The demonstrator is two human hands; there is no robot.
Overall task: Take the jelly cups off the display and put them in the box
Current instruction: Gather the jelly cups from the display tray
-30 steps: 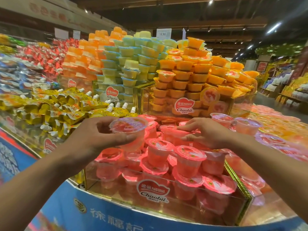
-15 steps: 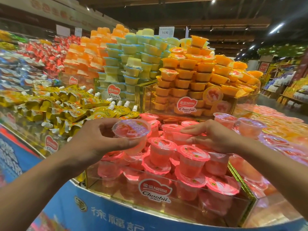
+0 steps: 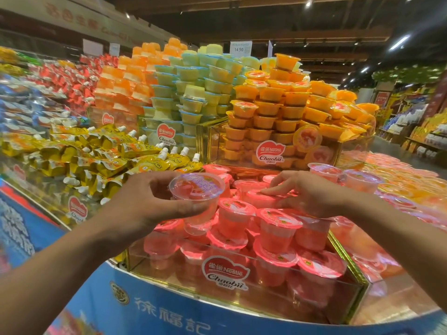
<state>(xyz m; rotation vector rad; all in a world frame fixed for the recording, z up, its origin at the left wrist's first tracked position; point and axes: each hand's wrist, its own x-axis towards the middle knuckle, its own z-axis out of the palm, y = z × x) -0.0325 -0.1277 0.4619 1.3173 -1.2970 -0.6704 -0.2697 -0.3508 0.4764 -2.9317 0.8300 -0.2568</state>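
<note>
Cup [image 3: 196, 197] held in left hand [image 3: 145, 201] above tightly packed cups [image 3: 278, 228]

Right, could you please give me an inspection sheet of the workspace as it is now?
Surface: blue round display stand carrying a clear gold-edged bin.
Job's things: pink jelly cups piled in that bin; one held jelly cup lifted above them; box not in view.
Clutter: yellow spouted pouches, orange jelly cups and pale green jelly cups stacked beside and behind.
Grippers: left hand grips the held jelly cup round its side; right hand rests straight fingers on the pile.
Cables: nothing seen.
Surroundings: price sign reading 14.90; stocked shop shelves at far right.
</note>
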